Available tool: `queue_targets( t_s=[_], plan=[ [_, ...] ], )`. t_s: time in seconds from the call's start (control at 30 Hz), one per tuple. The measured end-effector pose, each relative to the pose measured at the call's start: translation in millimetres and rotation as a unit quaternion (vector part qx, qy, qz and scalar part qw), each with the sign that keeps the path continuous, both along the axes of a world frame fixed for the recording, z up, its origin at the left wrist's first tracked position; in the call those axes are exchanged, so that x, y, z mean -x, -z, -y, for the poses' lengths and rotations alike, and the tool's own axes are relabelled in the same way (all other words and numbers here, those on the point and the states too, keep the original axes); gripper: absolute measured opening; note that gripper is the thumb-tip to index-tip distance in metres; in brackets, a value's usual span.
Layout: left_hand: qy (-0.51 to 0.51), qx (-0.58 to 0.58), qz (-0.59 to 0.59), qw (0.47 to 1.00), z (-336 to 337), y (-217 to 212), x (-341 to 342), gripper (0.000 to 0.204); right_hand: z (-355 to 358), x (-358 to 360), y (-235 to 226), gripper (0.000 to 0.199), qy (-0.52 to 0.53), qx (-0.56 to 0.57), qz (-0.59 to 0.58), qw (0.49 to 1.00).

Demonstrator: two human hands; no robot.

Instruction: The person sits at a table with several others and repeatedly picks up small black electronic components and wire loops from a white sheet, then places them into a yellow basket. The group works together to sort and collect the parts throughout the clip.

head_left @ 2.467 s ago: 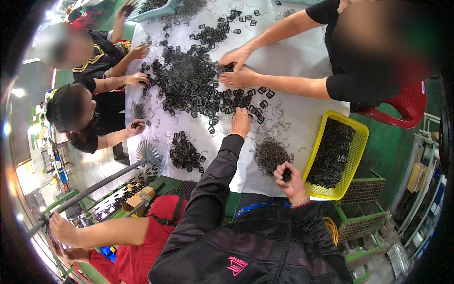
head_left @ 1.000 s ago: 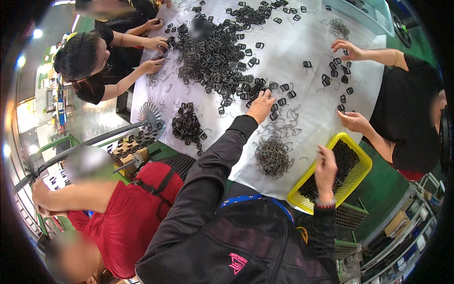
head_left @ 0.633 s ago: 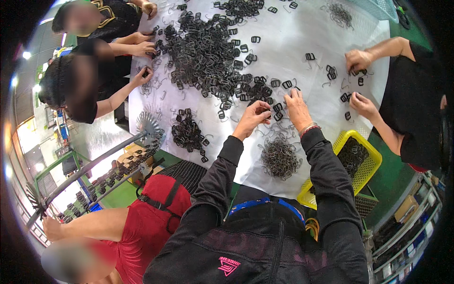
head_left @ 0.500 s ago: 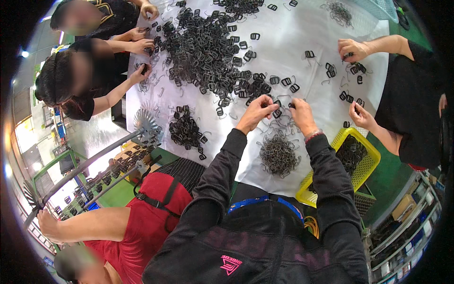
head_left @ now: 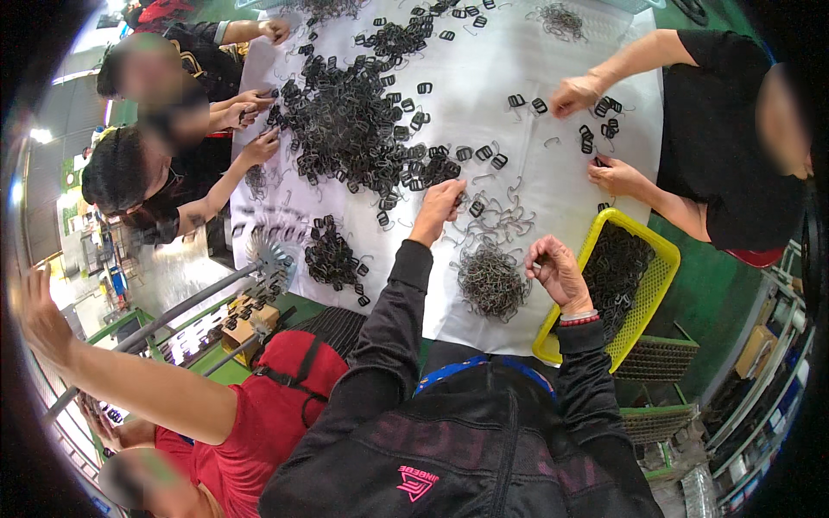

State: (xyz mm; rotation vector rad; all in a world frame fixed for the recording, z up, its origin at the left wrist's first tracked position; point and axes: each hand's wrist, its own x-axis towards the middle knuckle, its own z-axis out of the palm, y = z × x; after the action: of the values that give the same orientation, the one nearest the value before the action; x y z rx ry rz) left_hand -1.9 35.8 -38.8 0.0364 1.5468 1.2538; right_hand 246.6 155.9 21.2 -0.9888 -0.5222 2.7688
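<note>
My left hand [head_left: 439, 210] is closed in a pinch at the near edge of a large heap of black slide buckles [head_left: 345, 129]. A dark bit shows at its fingertips, too small to name. Palm turned up, my right hand [head_left: 557, 269] has its fingers curled around a small dark thing I cannot make out. It hovers between a round pile of thin wire hooks [head_left: 492, 281] and a yellow basket [head_left: 661, 281] of dark pieces. Loose wire hooks [head_left: 501, 220] and a single black buckle [head_left: 477, 209] lie on the white-covered table between my hands.
A smaller buckle pile [head_left: 331, 252] lies on the left, another hook pile [head_left: 563, 22] at the far side. Co-workers' hands [head_left: 574, 95] work along both table sides. At lower left, a person in red [head_left: 259, 414] stretches an arm beside a metal bar rack [head_left: 173, 306].
My hands have moved apart: the left shifted left to the buckle heap, the right came back toward the basket. The view has shifted. The person in red has raised an arm.
</note>
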Motion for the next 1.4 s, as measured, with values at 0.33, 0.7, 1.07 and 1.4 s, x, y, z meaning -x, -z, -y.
queue_targets(
  t_s=[0.33, 0.7, 1.07, 1.4],
  plan=[
    [0.189, 0.137, -0.467, 0.853, 7, 21, -42, 0.027, -43, 40, 0, 0.021, -0.111, -0.100, 0.090, 0.985],
    [0.212, 0.130, -0.330, 0.910, 6, 10, -43, 0.031, -55, 145, 98, 0.037, -0.277, -0.699, 0.315, 0.579],
    [-0.227, -0.141, 0.091, 0.959, 75, -9, 23, 0.017, -31, 129, 102, 0.033, -0.253, -0.611, 0.166, 0.731],
    [0.083, 0.189, -0.502, 0.840, 50, 80, 3, 0.032, 22, 29, -39, 0.033, -0.218, 0.078, -0.108, 0.967]
  ],
)
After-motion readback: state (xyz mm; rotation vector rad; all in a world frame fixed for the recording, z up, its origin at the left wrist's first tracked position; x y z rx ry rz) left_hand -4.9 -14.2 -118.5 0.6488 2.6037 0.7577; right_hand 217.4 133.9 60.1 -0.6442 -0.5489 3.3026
